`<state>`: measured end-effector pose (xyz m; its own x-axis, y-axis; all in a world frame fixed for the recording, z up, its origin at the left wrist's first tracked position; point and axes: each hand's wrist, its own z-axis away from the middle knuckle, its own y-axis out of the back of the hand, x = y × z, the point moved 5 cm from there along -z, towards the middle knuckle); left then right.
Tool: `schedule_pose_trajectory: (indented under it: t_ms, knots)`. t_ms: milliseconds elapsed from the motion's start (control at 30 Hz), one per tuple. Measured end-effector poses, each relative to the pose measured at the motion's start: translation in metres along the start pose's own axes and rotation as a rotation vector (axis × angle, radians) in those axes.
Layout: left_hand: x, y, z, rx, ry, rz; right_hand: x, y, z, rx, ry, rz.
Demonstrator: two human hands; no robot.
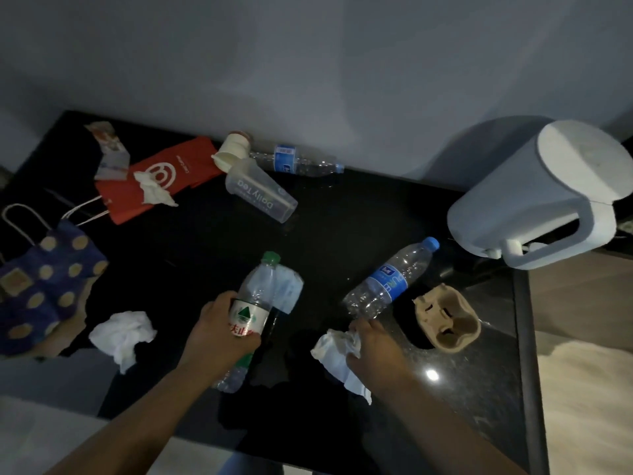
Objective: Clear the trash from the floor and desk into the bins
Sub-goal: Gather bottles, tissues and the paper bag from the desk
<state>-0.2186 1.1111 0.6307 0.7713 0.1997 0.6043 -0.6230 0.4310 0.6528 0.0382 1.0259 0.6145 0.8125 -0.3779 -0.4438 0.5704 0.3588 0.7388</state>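
Desk (205, 241) of glossy black takes up most of the view and bears all the litter. At the desk's right end stands a white kettle (534, 200), part of it over the edge. At the desk's left end slumps a blue dotted bag (44, 286) with string handles, and a red paper bag (171, 176) lies flat toward the desk's far left corner. Near the middle of the desk's far edge a clear plastic cup (260, 192) printed "Daily Tea" lies on its side, with a blue-labelled bottle (301, 162) lying behind it against the wall. Over the desk's near half the left hand (219, 334) has its fingers wrapped round a green-capped bottle (255, 299), cap pointing away from the person. To its right, also over the desk's near half, a blue-capped bottle (390, 282) slants with its base at the fingertips of the right hand (375, 347); whether those fingers pinch it cannot be told. That hand grips a crumpled tissue (337, 354) against its palm. A cardboard cup carrier (445, 320) sits toward the desk's near right corner. A white tissue wad (123, 334) lies at the desk's near left edge, and a smaller tissue scrap (154, 188) rests on the red paper bag.
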Motion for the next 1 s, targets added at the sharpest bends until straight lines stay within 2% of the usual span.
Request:
schedule_pose_trajectory:
  t_ms: [233, 467, 600, 800, 1000]
  knots:
    - [-0.046, 0.037, 0.009, 0.107, 0.088, 0.044, -0.077, -0.012, -0.04, -0.012, 0.129, 0.033]
    - [-0.073, 0.058, 0.012, 0.157, 0.109, 0.07, -0.128, -0.028, -0.086, 0.007, 0.113, 0.077]
    - [-0.081, 0.065, 0.013, 0.11, 0.1, 0.074, -0.135, -0.04, -0.102, -0.046, 0.068, 0.131]
    - [-0.08, 0.068, 0.013, 0.09, 0.086, 0.1, -0.126, -0.052, -0.092, 0.057, 0.092, 0.29]
    - [-0.062, 0.062, 0.011, 0.087, 0.054, 0.051, -0.102, -0.061, -0.061, 0.136, 0.034, 0.158]
